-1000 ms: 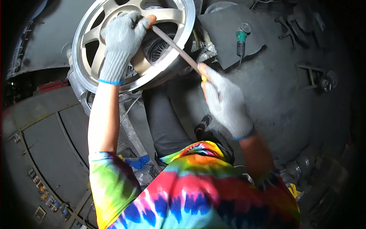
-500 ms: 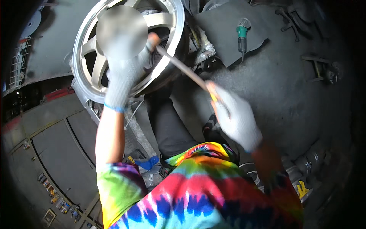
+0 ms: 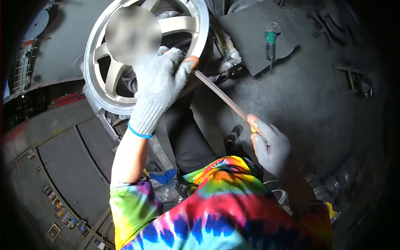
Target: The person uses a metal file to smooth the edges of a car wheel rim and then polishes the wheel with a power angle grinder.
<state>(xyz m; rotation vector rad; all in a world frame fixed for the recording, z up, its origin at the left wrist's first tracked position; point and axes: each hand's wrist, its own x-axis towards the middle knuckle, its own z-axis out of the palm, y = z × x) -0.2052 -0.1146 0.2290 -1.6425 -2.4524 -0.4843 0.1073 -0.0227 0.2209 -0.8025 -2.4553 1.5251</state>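
A silver multi-spoke car wheel (image 3: 179,26) stands at the upper left, with its hub area blurred out. My left hand (image 3: 160,79), in a grey knit glove with a blue cuff edge, lies over the wheel's lower right side. Its fingers are curled, closed about the tip of a long flat file (image 3: 221,93) at the rim's edge. My right hand (image 3: 271,146), gloved as well, grips the other end of the file, where a bit of yellow handle shows. The file slants down to the right between both hands.
A green angle grinder (image 3: 271,39) lies on a dark flat sheet (image 3: 246,39) at the upper right. Metal parts (image 3: 354,79) are on the floor at the far right. A blue item (image 3: 164,177) lies near my left elbow. Several small items line the floor at lower left.
My right hand has drawn down and to the right with the file. My left hand has shifted right and down along the rim. The whole view has shifted slightly.
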